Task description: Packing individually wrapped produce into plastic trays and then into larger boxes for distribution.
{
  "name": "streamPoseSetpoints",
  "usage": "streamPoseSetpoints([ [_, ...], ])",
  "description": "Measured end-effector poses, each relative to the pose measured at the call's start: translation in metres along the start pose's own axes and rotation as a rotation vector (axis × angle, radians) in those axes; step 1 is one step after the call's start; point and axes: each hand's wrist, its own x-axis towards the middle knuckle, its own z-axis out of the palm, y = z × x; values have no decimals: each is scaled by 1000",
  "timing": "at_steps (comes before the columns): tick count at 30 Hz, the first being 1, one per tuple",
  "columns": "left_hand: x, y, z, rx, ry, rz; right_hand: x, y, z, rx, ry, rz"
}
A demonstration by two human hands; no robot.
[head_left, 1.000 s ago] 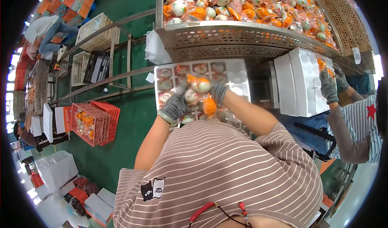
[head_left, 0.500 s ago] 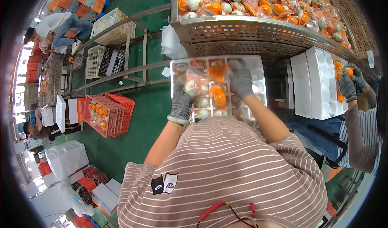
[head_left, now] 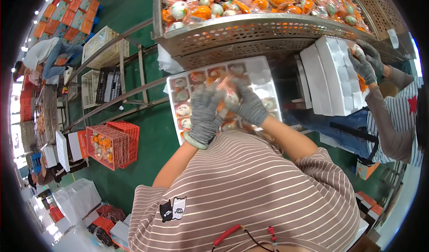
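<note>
A white foam tray in front of me has compartments holding wrapped white and orange round items. My gloved right hand grips a blurred bagged white ball over the middle of the tray. My gloved left hand is beside it on the left, palm down over the tray; its fingertips are smeared by motion, so I cannot tell what they hold.
A perforated metal bin heaped with bagged items stands beyond. At right, a co-worker's gloved hands work at stacked foam trays. Left are metal rails, red crates and other people.
Both my hands have come together near the tray's middle. My right hand has moved left from the upper right compartments, onto a wrapped ball. The co-worker's hands and orange items have shifted.
</note>
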Motion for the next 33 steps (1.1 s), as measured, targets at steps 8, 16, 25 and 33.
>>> streamPoseSetpoints([
  [8,14,5,68,-635,-678,-483,-1,1,-99,-721,-361,153],
  [16,9,-17,80,-406,-323,-258,38,62,-93,-1327,-370,-180],
  [25,-10,-55,66,-253,-213,-242,29,124,-103,-1057,-183,-318],
  [33,-4,-45,74,90,-559,-63,20,118,-91,-1053,126,-375],
])
